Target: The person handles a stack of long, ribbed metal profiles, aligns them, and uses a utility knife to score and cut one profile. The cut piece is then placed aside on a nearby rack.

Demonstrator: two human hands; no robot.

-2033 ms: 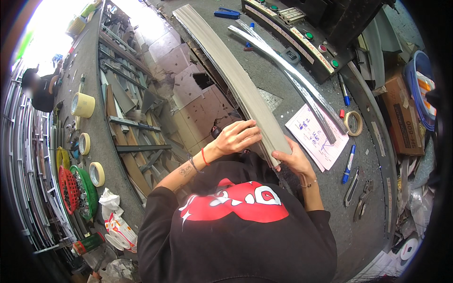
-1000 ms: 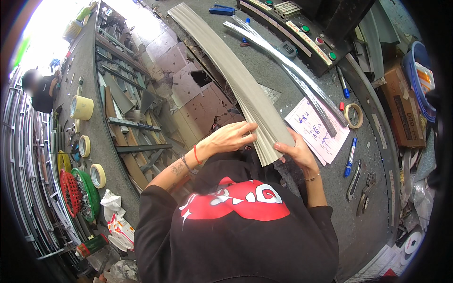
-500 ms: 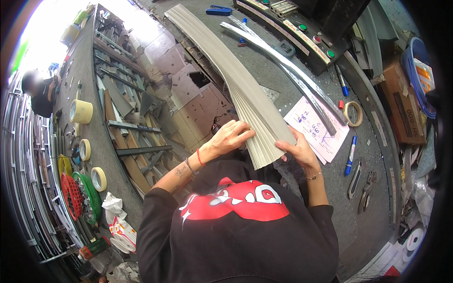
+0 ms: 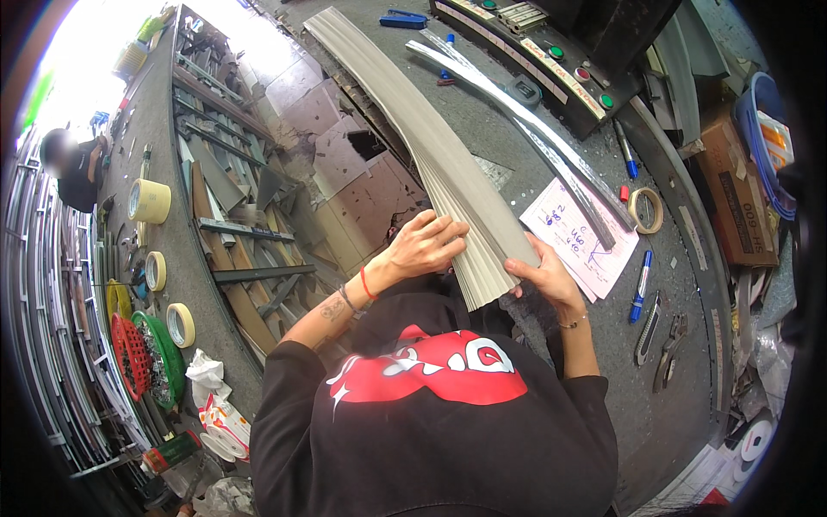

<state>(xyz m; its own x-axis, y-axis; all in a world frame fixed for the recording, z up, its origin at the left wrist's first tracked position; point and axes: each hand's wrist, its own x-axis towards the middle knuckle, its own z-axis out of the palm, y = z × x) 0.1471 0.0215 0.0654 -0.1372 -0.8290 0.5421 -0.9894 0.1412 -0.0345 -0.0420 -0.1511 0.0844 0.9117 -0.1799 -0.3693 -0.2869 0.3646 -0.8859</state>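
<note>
A long strip of beige-grey pleated screen point(image 4: 461, 185), folded into a stack, stretches from in front of my body to the far edge of the workbench. At the near end its pleats fan out on the left side. My right hand point(image 4: 549, 276) grips the near right corner, thumb on top and fingers underneath. Along the fanned left edge, the curled fingers of my left hand point(image 4: 425, 245) pinch at the pleats; their tips are partly hidden. Just right of the strip lie two crossed, pale metal-like profiles point(image 4: 538, 129) and handwritten paper sheets point(image 4: 594, 263).
Markers point(image 4: 640, 286), a tape roll point(image 4: 645, 208), a utility knife point(image 4: 649, 327) and pliers point(image 4: 670, 351) lie on the right. A button panel point(image 4: 556, 65) stands behind. Leftward, a rack of profiles point(image 4: 233, 207) borders a surface with tape rolls point(image 4: 149, 202) and baskets point(image 4: 158, 362). Another person point(image 4: 76, 171) is far left.
My left hand's fingers have shifted slightly on the pleats, which spread a little differently. My right hand keeps its grip on the corner.
</note>
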